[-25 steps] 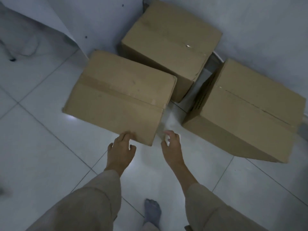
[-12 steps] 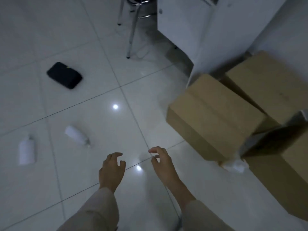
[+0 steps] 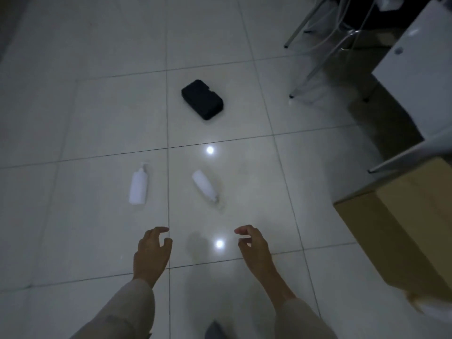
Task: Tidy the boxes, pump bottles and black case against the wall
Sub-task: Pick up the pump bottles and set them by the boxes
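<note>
Two white pump bottles lie on the tiled floor: the left pump bottle [image 3: 139, 185] with its pump pointing away from me, the right pump bottle [image 3: 205, 185] with its pump end pointing towards me. Beyond them lies the black case [image 3: 202, 99]. A cardboard box [image 3: 401, 221] shows at the right edge. My left hand [image 3: 152, 250] and my right hand [image 3: 254, 248] hover over the floor short of the bottles, fingers loosely curled, holding nothing.
A white cabinet [image 3: 420, 77] stands at the right above the box. Metal chair legs [image 3: 318, 67] stand at the upper right. My foot in a grey sock [image 3: 215, 330] shows at the bottom edge. Two light spots reflect off the glossy tiles.
My view has swung left, away from the boxes by the wall, to the bottles and black case. My hands left the box and now hover over the floor.
</note>
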### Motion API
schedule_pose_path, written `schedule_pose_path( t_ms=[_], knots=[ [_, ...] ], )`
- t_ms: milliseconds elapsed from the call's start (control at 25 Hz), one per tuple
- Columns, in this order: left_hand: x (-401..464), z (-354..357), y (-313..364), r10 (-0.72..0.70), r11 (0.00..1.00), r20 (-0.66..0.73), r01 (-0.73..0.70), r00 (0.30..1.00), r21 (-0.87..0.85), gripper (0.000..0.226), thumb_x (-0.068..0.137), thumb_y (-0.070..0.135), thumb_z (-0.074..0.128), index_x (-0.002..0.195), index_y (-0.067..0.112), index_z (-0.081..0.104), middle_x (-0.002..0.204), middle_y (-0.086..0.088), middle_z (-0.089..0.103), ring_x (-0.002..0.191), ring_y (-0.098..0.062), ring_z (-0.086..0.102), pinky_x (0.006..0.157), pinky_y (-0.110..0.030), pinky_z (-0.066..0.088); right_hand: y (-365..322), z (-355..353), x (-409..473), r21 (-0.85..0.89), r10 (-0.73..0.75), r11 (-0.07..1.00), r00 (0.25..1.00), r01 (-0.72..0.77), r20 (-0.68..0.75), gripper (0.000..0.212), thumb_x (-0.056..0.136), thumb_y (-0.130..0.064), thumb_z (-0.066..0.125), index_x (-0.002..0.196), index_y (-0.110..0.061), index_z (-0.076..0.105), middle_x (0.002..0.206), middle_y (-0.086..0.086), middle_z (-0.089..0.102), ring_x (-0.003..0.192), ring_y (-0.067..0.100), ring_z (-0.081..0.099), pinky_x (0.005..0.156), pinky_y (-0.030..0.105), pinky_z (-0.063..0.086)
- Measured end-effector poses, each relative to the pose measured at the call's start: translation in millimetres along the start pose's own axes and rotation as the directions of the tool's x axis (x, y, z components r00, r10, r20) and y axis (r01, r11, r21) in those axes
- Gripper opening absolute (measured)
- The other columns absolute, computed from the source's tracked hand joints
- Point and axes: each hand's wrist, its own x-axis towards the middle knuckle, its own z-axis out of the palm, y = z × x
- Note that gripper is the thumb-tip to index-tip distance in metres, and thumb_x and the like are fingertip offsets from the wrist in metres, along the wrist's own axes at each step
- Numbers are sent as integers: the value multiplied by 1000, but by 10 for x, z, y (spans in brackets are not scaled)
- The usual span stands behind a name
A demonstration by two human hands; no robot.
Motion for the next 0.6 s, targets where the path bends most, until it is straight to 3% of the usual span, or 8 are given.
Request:
schedule_pose_path(
  t_ms=[120, 200, 360, 440, 600],
  knots=[
    [430, -335, -216, -29, 997, -21, 27, 999, -70, 29, 89, 11, 49, 117, 13, 57, 128, -17, 53, 120, -34, 47, 101, -42, 36, -210, 328, 341, 14, 38, 999, 998, -37, -47, 26, 83, 5, 50, 87, -20, 56, 81, -3, 58, 68, -13, 56, 60, 2, 40],
    [692, -440, -297, -41, 993, -22, 39, 999, -109, 29, 90, 11, 49, 117, 13, 57, 127, -16, 53, 120, -34, 47, 101, -43, 36, -311, 466, 592, 33, 97, 995, 995, -95, -38, 21, 85, 2, 50, 87, -18, 55, 72, -6, 56, 57, -1, 57, 55, 8, 40],
    [1312, -451, -389, -83, 986, 4, 83, 997, -146, 29, 90, 11, 48, 118, 13, 56, 125, -17, 54, 119, -34, 47, 100, -42, 37, -358, 720, 1255, 37, 222, 974, 975, -222, -2, 24, 86, 0, 50, 84, -23, 53, 74, 2, 54, 67, 20, 51, 53, 21, 37],
    [1694, -404, -423, -93, 983, -5, 91, 996, -157, 29, 90, 10, 49, 119, 11, 55, 125, -18, 54, 119, -35, 47, 100, -42, 38, -369, 893, 1643, 23, 306, 951, 951, -307, 33, 15, 86, -2, 51, 96, -14, 53, 83, 8, 54, 72, 22, 51, 55, 22, 37],
    [2558, -198, -629, -86, 991, -7, 85, 996, -107, 31, 89, 10, 51, 119, 10, 54, 123, -19, 54, 116, -37, 49, 96, -44, 42, -369, 1359, 2366, 76, 521, 848, 851, -525, 64, 29, 90, -13, 50, 117, -13, 42, 90, 11, 55, 78, 24, 53, 57, 26, 44]
  ],
)
